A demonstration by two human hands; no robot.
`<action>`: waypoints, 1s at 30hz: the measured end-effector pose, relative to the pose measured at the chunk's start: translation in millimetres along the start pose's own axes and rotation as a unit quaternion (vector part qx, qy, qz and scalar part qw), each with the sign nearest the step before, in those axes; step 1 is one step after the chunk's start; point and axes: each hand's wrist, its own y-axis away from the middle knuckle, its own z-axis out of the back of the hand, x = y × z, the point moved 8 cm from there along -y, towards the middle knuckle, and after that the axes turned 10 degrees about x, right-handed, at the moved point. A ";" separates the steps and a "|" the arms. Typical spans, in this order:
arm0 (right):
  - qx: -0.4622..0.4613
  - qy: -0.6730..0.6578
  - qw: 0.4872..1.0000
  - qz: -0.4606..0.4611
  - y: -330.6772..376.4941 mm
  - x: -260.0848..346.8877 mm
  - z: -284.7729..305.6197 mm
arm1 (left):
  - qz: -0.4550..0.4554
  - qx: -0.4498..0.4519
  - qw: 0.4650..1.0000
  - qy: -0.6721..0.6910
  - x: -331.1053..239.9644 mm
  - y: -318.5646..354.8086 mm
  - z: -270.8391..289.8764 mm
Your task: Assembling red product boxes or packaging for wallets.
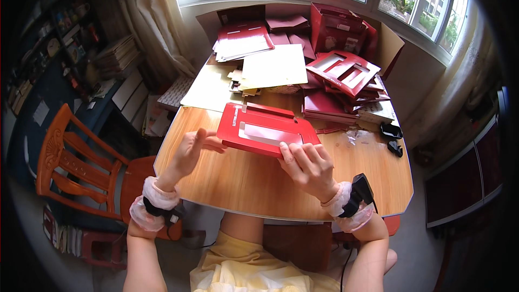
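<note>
A flat red cardboard box (254,139) with a pale rectangular window is held tilted above the wooden table (238,189). My right hand (309,166) grips its lower right corner, thumb on the front and the remaining fingers folded at the edge. At the box's left end is my left hand (193,150), its fingers stretched out and apart, close to the edge; whether the fingertips touch it cannot be made out. Both wrists wear pale frilly bands with black devices strapped on.
Red boxes with cut-out windows (346,73) pile up at the back right, beside a large red carton (338,32). Pale yellow sheets (275,67) and more red card lie at the back left. Small black objects (393,139) rest near the right edge. A wooden chair (89,167) stands left.
</note>
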 end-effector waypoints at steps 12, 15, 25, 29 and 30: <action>-0.002 -0.126 0.992 -0.023 -9.2 -4.7 3.2 | -0.085 -0.025 0.983 0.158 -39.3 -30.0 -27.5; -0.095 -0.130 0.979 -0.123 -1.4 -75.3 22.7 | -0.139 0.020 0.982 0.127 -44.8 -36.9 -7.1; 0.068 -0.699 0.625 -0.342 36.4 -120.7 -77.0 | -0.090 0.212 0.955 0.186 -20.5 -103.3 -46.8; 0.016 -0.682 0.638 -0.356 41.1 -125.1 -76.9 | -0.027 0.182 0.962 0.202 1.0 -113.3 -59.2; -0.012 -0.709 0.599 -0.371 41.8 -124.9 -78.1 | -0.018 0.169 0.962 0.214 8.4 -111.9 -60.9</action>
